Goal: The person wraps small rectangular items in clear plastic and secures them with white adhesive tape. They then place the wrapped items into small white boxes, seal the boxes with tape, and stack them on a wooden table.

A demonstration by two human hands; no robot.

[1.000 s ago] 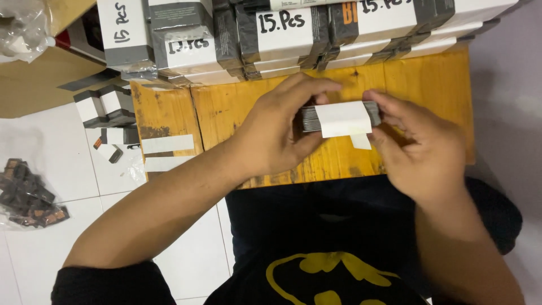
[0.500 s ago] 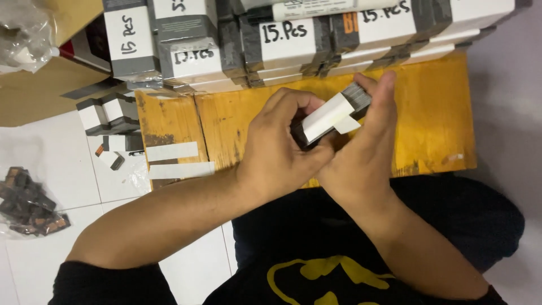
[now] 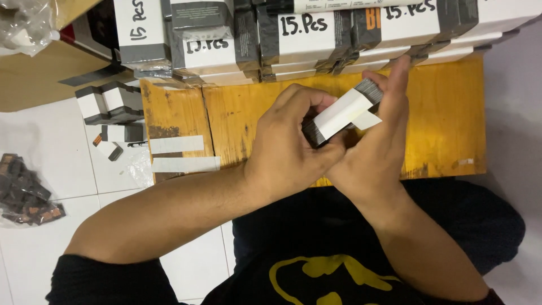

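You are wrapping the white paper band [image 3: 340, 114] around the dark stack [image 3: 368, 89], both hands' fingers holding it; next, press down the loose end.

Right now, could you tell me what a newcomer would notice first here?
Both hands meet at centre, the left hand and right hand gripping a dark stack wrapped in a white paper band above the yellow wooden board. Banded bundles line the board's far edge.
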